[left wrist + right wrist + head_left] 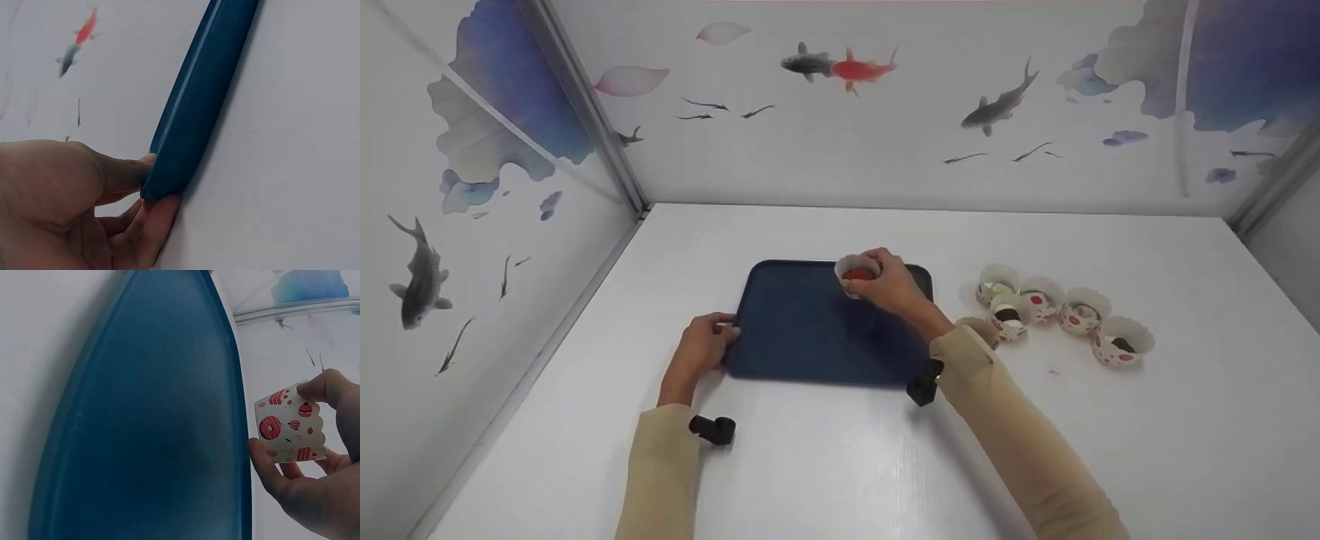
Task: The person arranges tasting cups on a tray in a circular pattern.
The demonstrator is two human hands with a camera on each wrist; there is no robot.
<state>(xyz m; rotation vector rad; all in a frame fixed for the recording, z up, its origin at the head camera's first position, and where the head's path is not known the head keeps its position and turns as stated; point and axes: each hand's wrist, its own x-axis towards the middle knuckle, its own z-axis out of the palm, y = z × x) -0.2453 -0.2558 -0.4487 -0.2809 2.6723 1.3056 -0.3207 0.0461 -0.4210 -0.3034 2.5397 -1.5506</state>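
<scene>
Paper cup [289, 426]: one is held, and six other cups [1084, 311] stand on the table [810, 457], making seven in view, along with one tray [802, 330] and two hands. The held one is pale, with red and pink prints of a doughnut and cakes, a scalloped rim, and something orange-red inside.

Nearest are two beige sleeves [660, 465], each with one small black device [714, 430] at the wrist. Past them, the left hand [703, 346] grips the tray's left edge, thumb at the rim and fingers lower down. The single tray is dark blue with rounded corners, and the table is white.

Farther out, the right hand [894, 283] grasps the paper cup between thumb and fingers, over the far part of the tray; the right wrist view shows a narrow gap between cup and tray rim.

To the right, the six others stand close together, one partly hidden by the right sleeve; dark pieces show in two.

Behind everything, a white wall [810, 165] carries one red fish [862, 70] among grey ones.
</scene>
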